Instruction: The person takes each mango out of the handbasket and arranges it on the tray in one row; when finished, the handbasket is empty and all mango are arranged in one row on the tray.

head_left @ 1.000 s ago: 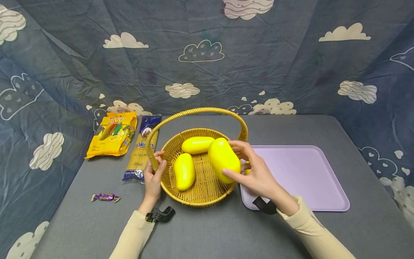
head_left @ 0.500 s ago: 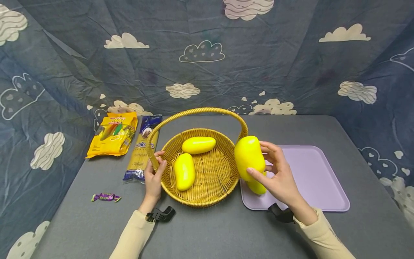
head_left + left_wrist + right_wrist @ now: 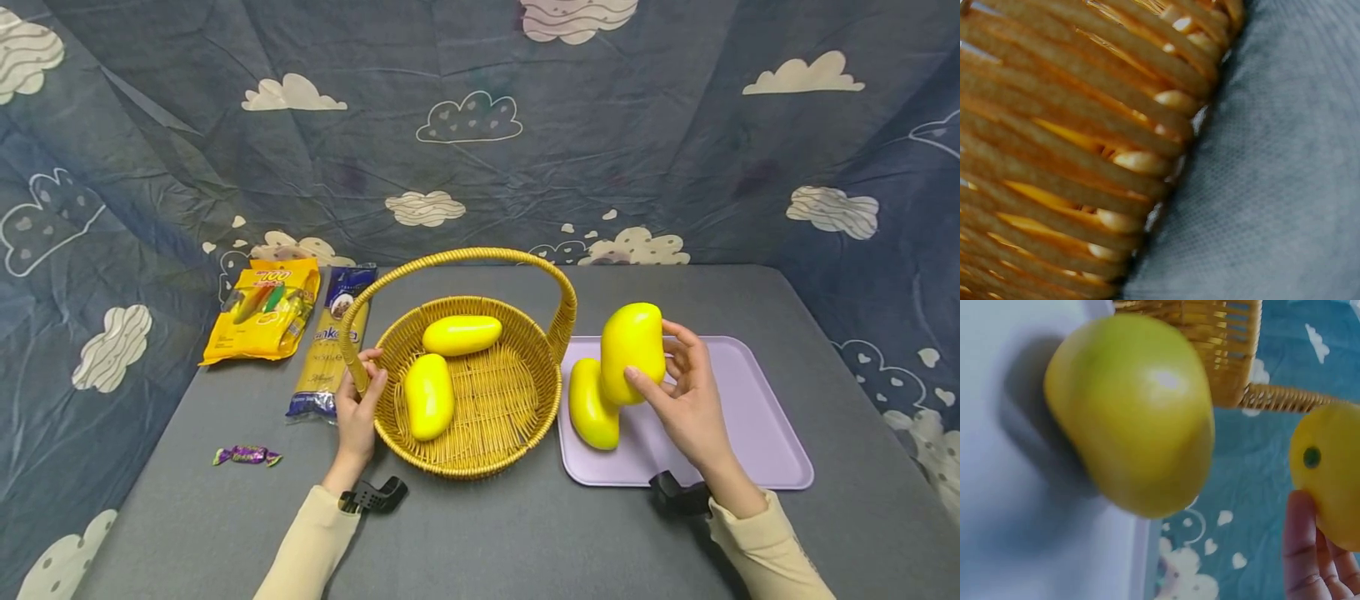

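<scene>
My basket (image 3: 491,408) is round and woven, with a tall handle (image 3: 467,255) over the top. Two yellow mangoes sit in it: one mango (image 3: 429,398) at the left side, and one lying mango (image 3: 462,335) at the back. Next to the basket is a flat purple tray (image 3: 742,417). It has one mango (image 3: 588,412) on it, by the edge near the basket.

My right hand (image 3: 692,400) is up over the tray, holding another mango (image 3: 632,354) in the air. My thumb is on the near side and my fingers go round the far side. From my right wrist, I can see a gap between this mango and the one on the tray. My left hand (image 3: 357,412) grips the basket's left side, where the handle starts. My two hands are well apart.
</scene>
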Demonstrator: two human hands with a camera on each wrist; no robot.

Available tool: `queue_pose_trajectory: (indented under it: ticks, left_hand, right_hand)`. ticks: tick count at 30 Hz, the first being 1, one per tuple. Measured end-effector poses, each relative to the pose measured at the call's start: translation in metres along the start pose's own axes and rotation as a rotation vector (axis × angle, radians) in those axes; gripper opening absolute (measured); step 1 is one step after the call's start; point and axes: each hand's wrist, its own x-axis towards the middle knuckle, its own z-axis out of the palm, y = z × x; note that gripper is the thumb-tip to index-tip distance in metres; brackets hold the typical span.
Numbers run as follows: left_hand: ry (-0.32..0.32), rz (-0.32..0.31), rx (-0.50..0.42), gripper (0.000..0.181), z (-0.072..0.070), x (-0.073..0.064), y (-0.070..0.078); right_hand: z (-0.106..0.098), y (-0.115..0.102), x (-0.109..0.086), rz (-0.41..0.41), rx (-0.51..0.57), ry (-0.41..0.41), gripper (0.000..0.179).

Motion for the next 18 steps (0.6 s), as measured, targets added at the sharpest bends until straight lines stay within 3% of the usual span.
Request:
queue_pose_trajectory:
  ticks: [12, 18]
  left_hand:
    - [-0.002, 0.027, -0.005, 0.013, 0.0, 0.001, 0.0]
    - [-0.002, 0.032, -0.004, 0.013, 0.0, 0.001, -0.001]
  right_hand:
    - [-0.017, 0.028, 0.0, 0.135, -0.161, 0.062, 0.067]
    - [-0.029, 0.067, 0.001, 0.218, -0.268, 0.029, 0.069]
